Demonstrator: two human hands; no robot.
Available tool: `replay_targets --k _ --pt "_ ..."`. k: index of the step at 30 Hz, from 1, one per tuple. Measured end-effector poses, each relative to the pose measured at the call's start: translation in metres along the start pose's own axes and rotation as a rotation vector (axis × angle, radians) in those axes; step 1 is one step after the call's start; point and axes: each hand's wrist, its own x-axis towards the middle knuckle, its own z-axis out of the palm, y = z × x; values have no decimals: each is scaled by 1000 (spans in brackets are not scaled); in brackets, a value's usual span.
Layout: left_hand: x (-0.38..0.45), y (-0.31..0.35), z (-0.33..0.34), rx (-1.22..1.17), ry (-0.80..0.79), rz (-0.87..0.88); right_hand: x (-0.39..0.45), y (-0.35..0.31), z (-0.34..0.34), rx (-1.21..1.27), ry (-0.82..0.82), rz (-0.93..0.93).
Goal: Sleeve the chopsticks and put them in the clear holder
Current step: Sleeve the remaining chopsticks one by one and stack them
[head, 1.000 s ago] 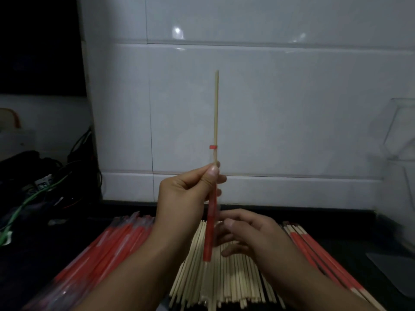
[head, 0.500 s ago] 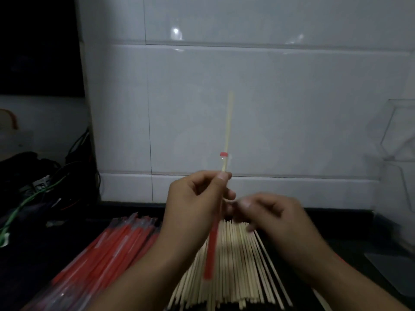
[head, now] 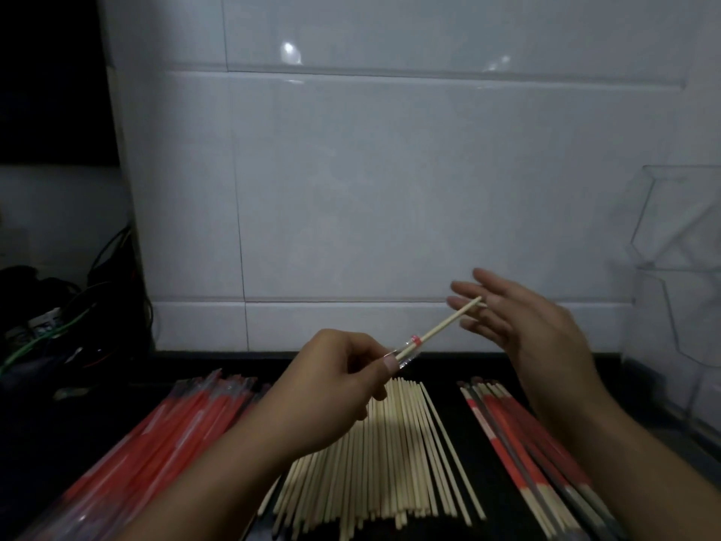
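Note:
My left hand [head: 335, 380] pinches a sleeve [head: 407, 350] with a pair of chopsticks [head: 448, 322] partly inside it, tilted up to the right. The bare tip of the chopsticks touches the straight fingers of my right hand [head: 519, 326], which holds nothing. Below lie bare chopsticks [head: 390, 454] in a pile at the centre. Empty red sleeves [head: 164, 431] are heaped at the left. Sleeved pairs [head: 526, 439] lie at the right. The clear holder [head: 679, 290] stands at the far right by the wall.
A white tiled wall [head: 390, 189] rises just behind the dark counter [head: 441, 365]. Tangled cables [head: 58, 318] sit at the left.
The chopsticks have tipped from nearly upright to slanting right. My right hand has risen from the pile, opened and met the bare tip. My left hand has kept its pinch.

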Motion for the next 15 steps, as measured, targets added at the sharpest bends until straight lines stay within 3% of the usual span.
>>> replay_targets --k 3,7,9,11,13,15 --pt "0 0 2 -25 26 -3 -18 -4 18 -216 -235 8" --pt "2 -2 1 -94 45 -7 -33 0 35 -205 -473 24" --pt "2 -1 -1 -228 79 -17 -30 3 36 -176 -394 -8" --pt "2 2 -7 -435 155 -56 -21 9 30 -215 -199 -42" --pt "3 5 -15 -642 228 -84 -12 12 18 -490 -160 -16" --pt "4 8 -23 -784 281 -70 -10 14 7 -888 -412 119"
